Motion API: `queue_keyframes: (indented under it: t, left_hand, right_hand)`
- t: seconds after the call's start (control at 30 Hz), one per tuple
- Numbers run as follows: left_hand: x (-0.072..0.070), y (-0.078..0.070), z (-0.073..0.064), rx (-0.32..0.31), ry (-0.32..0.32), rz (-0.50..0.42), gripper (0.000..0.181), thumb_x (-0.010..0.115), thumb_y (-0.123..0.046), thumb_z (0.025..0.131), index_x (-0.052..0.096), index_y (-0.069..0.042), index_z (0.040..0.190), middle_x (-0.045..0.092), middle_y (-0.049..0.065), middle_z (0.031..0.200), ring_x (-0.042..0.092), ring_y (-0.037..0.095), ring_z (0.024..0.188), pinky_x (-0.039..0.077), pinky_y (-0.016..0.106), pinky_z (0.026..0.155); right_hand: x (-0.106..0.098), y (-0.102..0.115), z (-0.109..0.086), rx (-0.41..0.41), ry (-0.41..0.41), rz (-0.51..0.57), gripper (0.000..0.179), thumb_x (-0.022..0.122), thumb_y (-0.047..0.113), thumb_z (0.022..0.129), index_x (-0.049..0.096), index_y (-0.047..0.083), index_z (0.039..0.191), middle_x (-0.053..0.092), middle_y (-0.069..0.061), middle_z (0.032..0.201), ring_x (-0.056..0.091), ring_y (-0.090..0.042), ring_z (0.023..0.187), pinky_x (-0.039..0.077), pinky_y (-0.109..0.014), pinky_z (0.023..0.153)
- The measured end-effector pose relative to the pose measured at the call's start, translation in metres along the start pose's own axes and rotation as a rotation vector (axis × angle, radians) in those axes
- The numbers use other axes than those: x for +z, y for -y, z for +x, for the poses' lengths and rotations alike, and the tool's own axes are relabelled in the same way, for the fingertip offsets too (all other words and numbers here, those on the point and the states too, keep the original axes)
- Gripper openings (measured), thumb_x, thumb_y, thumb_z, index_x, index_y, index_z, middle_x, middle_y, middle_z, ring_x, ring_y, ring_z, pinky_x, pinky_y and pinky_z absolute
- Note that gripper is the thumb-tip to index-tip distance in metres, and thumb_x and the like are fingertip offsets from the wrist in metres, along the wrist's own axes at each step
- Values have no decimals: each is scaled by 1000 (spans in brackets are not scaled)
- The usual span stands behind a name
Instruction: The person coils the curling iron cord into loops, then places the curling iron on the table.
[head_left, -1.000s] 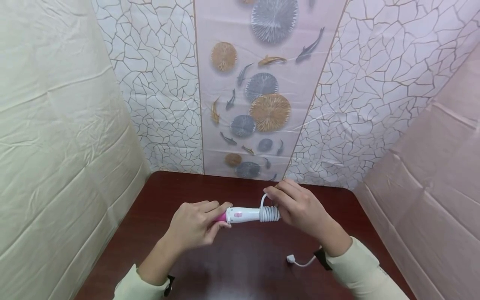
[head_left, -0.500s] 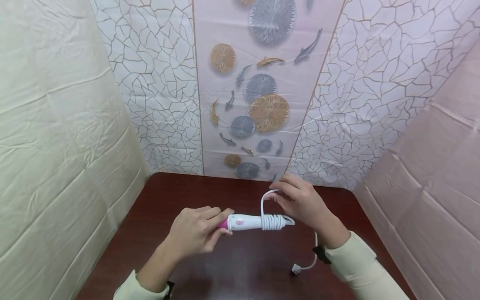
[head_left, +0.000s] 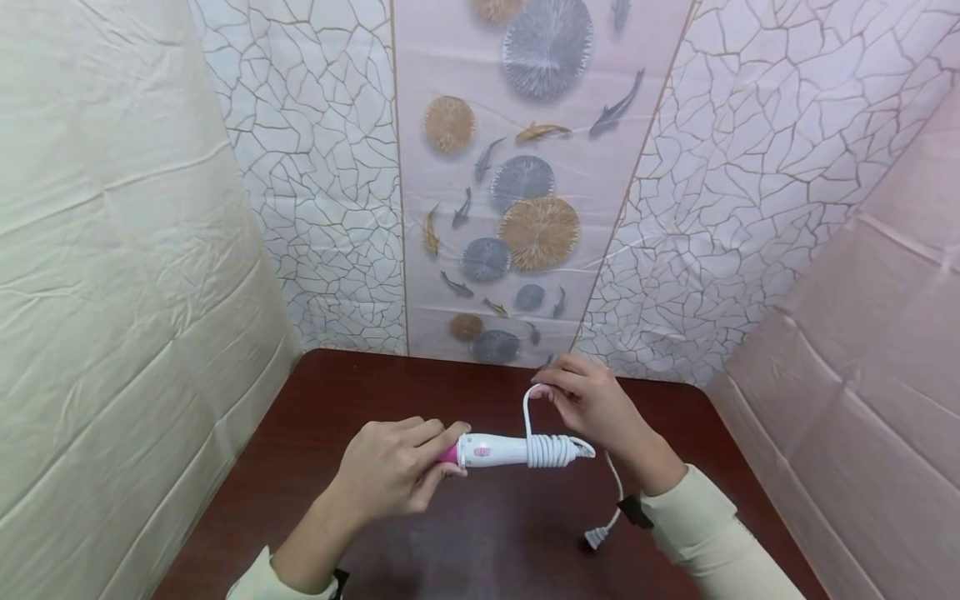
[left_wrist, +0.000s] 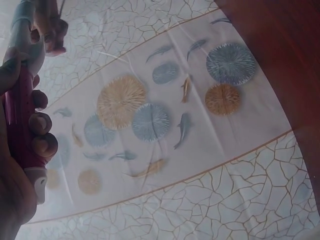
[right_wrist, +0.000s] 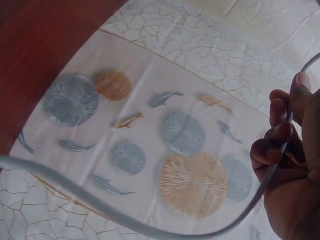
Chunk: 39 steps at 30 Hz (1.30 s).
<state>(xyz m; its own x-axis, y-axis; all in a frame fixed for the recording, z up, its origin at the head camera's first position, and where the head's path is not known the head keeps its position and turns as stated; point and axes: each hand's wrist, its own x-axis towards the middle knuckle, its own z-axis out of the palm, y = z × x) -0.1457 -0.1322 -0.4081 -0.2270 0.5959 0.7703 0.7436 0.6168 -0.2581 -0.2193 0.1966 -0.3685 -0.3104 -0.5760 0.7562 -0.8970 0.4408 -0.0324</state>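
Observation:
In the head view my left hand (head_left: 393, 467) grips the pink part of a pink-and-white hair iron (head_left: 498, 451), held level above the table. Its white handle points right and carries a small pink switch. A white power cord (head_left: 551, 451) is wound in several tight coils round the handle's end. From the coils the cord rises to my right hand (head_left: 592, 404), which pinches it between thumb and fingers. The cord's loose end hangs below that hand, ending in a plug (head_left: 595, 537). In the left wrist view, curled fingers wrap the pink body (left_wrist: 20, 117). In the right wrist view the cord (right_wrist: 65, 182) runs through curled fingers.
A dark reddish-brown table (head_left: 360, 387) lies under both hands. Behind it hangs a patterned cloth (head_left: 487, 192) with fish and round motifs. Pale padded sheets (head_left: 150, 292) enclose the left and right sides.
The right hand has drawn back from the coils, leaving a raised loop of cord and uncovering the handle's end. The plug has shifted slightly right and lower. The left hand keeps its grip.

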Motion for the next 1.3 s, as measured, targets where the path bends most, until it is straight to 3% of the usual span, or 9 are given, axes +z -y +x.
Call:
queue_keyframes:
  t: [0.13, 0.33, 0.53, 0.67, 0.77, 0.87, 0.97, 1.1, 1.3]
  left_hand:
    - [-2, 1, 1, 1, -13, 5, 45, 53, -49, 111, 80, -16, 126, 64, -10, 83, 56, 8, 63, 45, 23, 49]
    - [-3, 2, 3, -4, -33, 0, 45, 53, -48, 112, 80, -15, 125, 66, -8, 84, 58, 8, 64, 46, 23, 50]
    - [-3, 4, 3, -28, -48, -1, 44, 55, -47, 111, 81, -14, 126, 69, -8, 87, 60, 9, 66, 49, 24, 51]
    - [-3, 8, 3, -43, -47, 4, 45, 54, -48, 111, 81, -14, 125, 71, -7, 88, 62, 9, 67, 50, 25, 51]
    - [-2, 11, 1, -55, -44, 7, 44, 56, -46, 110, 81, -14, 125, 70, -7, 87, 62, 9, 66, 50, 25, 50]
    - [-1, 13, 1, -74, -38, 8, 40, 60, -44, 107, 81, -14, 124, 70, -7, 86, 62, 9, 65, 49, 25, 49]
    - [1, 13, 1, -100, -30, 4, 39, 62, -44, 105, 81, -15, 124, 69, -7, 85, 61, 9, 64, 47, 25, 48]
    - [3, 13, 0, -132, -13, -2, 41, 60, -48, 107, 81, -16, 124, 69, -7, 85, 60, 8, 64, 45, 24, 46]
    - [8, 15, -2, -169, 16, -11, 37, 78, -40, 94, 80, -18, 123, 66, -8, 81, 55, 6, 61, 42, 23, 45]
  right_hand:
    - [4, -5, -5, 33, 14, 22, 9, 81, 0, 97, 84, 6, 104, 72, -5, 92, 58, -11, 68, 46, -21, 60]
    - [12, -13, -11, 161, 4, 125, 21, 84, -9, 88, 84, 8, 101, 68, -1, 81, 46, -5, 63, 38, -16, 57]
    - [25, -16, -25, 298, 111, 162, 14, 81, 1, 96, 86, 13, 102, 77, 0, 84, 53, 0, 67, 46, -20, 58]
    - [36, -12, -37, 323, 155, 176, 14, 81, 7, 96, 86, 19, 100, 75, 9, 82, 57, 1, 68, 50, -22, 61]
    - [44, -5, -47, 340, 178, 144, 17, 82, 6, 91, 81, 23, 91, 69, 13, 75, 54, 1, 66, 50, -24, 60]
    - [49, 4, -56, 349, 200, 43, 18, 85, 6, 85, 78, 21, 88, 67, 12, 73, 51, 1, 67, 49, -26, 61]
    - [52, 13, -64, 309, 220, -50, 12, 89, 12, 88, 82, 21, 92, 69, 13, 73, 48, 1, 64, 45, -25, 59]
    - [55, 17, -70, 114, 214, -54, 4, 86, 26, 95, 83, 26, 93, 66, 16, 70, 43, 4, 60, 40, -17, 56]
    - [54, 30, -68, -204, 123, -115, 32, 67, 36, 111, 72, 21, 83, 60, 11, 74, 52, -6, 63, 49, -24, 60]
